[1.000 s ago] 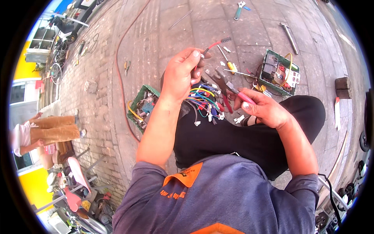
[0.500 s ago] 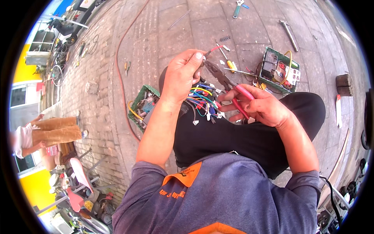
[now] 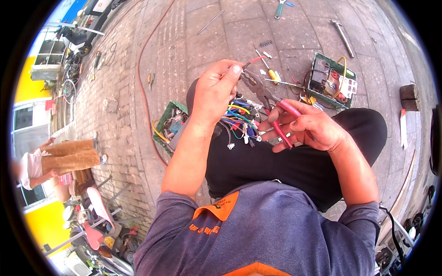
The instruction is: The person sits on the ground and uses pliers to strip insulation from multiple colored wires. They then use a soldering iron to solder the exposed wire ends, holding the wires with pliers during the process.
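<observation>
My left hand [image 3: 215,89] is closed on a short red wire [image 3: 255,60], which sticks out beyond the thumb with a dark section near it. My right hand [image 3: 314,129] holds red-handled pliers [image 3: 289,108] by both handles, spread apart, with fingers round and between them. The pliers' dark jaws reach up to the wire beside my left thumb; whether they grip it I cannot tell. Below my hands, a bundle of coloured wires with connectors [image 3: 237,120] lies by my dark-trousered legs.
Green crates of parts [image 3: 161,122] [image 3: 326,62] stand either side. Screwdrivers [image 3: 274,76], an adjustable wrench [image 3: 280,9], a metal bar [image 3: 340,37], a wooden block [image 3: 410,96] and a red hose [image 3: 141,73] lie on paving. Another person [image 3: 69,154] is at left, near bikes and scooters.
My right hand has tilted and raised the pliers' jaws up to my left hand, and the handles have spread wider. My left hand has barely moved.
</observation>
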`<state>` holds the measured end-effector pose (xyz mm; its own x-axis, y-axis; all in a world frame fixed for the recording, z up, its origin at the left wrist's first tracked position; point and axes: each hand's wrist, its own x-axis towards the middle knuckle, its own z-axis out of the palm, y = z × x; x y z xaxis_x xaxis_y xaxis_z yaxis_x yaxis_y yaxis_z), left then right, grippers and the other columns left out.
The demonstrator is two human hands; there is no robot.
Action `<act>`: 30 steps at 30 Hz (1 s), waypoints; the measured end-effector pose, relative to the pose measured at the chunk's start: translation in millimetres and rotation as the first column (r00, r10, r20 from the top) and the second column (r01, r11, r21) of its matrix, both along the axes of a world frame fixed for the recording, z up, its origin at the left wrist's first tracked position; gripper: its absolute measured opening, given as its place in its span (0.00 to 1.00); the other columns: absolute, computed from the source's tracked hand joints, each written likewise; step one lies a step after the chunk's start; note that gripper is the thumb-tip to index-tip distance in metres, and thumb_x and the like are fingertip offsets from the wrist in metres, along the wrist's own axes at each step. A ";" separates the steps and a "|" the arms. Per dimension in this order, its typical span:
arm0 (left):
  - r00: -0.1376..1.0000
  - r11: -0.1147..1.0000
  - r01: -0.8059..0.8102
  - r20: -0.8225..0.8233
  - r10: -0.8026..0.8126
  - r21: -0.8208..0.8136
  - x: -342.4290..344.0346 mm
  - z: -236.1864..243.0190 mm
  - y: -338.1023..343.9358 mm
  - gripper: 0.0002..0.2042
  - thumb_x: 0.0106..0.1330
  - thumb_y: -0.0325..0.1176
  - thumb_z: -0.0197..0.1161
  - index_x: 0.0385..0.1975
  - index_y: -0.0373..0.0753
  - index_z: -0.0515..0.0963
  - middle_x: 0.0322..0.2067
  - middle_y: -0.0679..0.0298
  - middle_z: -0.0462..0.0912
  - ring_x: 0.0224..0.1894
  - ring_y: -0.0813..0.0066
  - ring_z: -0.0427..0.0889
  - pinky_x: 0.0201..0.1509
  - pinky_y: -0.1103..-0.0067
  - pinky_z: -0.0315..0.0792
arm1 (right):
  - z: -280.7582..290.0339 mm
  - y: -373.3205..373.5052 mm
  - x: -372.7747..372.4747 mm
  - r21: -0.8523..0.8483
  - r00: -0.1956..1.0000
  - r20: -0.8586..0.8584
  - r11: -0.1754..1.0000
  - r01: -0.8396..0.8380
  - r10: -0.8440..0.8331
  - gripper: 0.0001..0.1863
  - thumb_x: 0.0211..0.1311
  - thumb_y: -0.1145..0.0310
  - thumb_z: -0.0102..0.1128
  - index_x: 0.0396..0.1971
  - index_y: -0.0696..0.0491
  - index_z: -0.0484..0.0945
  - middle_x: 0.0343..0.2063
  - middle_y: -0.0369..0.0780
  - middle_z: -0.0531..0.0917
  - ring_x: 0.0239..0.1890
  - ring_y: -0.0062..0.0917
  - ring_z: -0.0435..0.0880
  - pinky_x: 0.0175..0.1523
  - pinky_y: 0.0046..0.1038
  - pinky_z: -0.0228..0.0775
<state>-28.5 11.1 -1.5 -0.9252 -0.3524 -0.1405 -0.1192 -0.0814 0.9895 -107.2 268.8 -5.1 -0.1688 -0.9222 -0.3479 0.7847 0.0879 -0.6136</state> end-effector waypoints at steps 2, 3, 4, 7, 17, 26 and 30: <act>1.000 1.000 -0.005 0.011 0.005 -0.010 -0.4 1.0 0.9 0.12 0.80 0.39 0.62 0.48 0.35 0.84 0.26 0.72 0.74 0.27 0.86 0.69 0.27 0.85 0.62 | 3.7 0.6 -2.2 0.009 0.999 0.029 1.000 -0.030 0.030 0.25 0.65 0.75 0.53 0.62 0.60 0.70 0.58 0.54 0.81 0.60 0.45 0.86 0.57 0.46 0.85; 1.000 1.000 -0.006 0.016 0.006 -0.020 -0.6 1.4 2.0 0.12 0.80 0.39 0.62 0.48 0.35 0.84 0.26 0.72 0.74 0.27 0.86 0.69 0.27 0.84 0.63 | 4.1 1.0 -2.9 0.014 0.998 0.043 0.999 -0.044 0.043 0.24 0.64 0.78 0.51 0.62 0.59 0.71 0.57 0.51 0.82 0.58 0.41 0.87 0.55 0.42 0.87; 1.000 1.000 -0.007 0.021 0.007 -0.029 -0.9 1.5 2.8 0.12 0.80 0.39 0.62 0.48 0.35 0.84 0.26 0.72 0.74 0.27 0.86 0.69 0.27 0.84 0.63 | 3.6 1.1 -2.8 0.027 0.999 0.016 0.999 -0.039 0.039 0.23 0.64 0.76 0.53 0.60 0.60 0.71 0.55 0.53 0.83 0.56 0.42 0.88 0.53 0.42 0.87; 1.000 0.999 0.019 0.018 -0.019 -0.038 -1.1 -1.3 0.4 0.12 0.80 0.38 0.62 0.47 0.35 0.83 0.25 0.72 0.74 0.26 0.86 0.69 0.27 0.84 0.63 | 2.4 0.8 -2.5 0.067 0.998 -0.050 0.997 -0.028 0.032 0.18 0.64 0.73 0.55 0.53 0.61 0.72 0.50 0.55 0.84 0.49 0.42 0.90 0.45 0.39 0.88; 0.987 0.982 0.120 0.122 -0.102 -0.145 -4.4 -3.9 -4.5 0.12 0.79 0.40 0.63 0.43 0.36 0.84 0.28 0.69 0.81 0.30 0.84 0.74 0.36 0.80 0.70 | -4.4 -0.2 8.2 0.182 0.955 -0.289 0.983 -0.008 0.062 0.08 0.61 0.82 0.46 0.29 0.52 0.69 0.34 0.38 0.80 0.27 0.18 0.75 0.30 0.25 0.70; 0.960 0.918 0.197 0.257 -0.109 -0.345 -3.5 2.7 -3.8 0.17 0.78 0.44 0.60 0.42 0.34 0.79 0.29 0.64 0.81 0.35 0.77 0.77 0.42 0.74 0.72 | -11.5 4.9 10.2 0.268 0.897 -0.426 0.963 0.004 0.115 0.10 0.60 0.84 0.48 0.31 0.52 0.73 0.35 0.35 0.79 0.30 0.18 0.75 0.35 0.24 0.71; 0.957 0.911 0.240 0.240 -0.164 -0.335 -3.8 -2.0 -5.4 0.19 0.80 0.48 0.56 0.42 0.34 0.78 0.27 0.63 0.79 0.32 0.76 0.76 0.40 0.72 0.73 | -5.2 8.2 2.3 0.240 0.879 -0.458 0.971 -0.020 0.132 0.09 0.56 0.83 0.54 0.31 0.51 0.74 0.23 0.30 0.73 0.26 0.16 0.70 0.29 0.24 0.62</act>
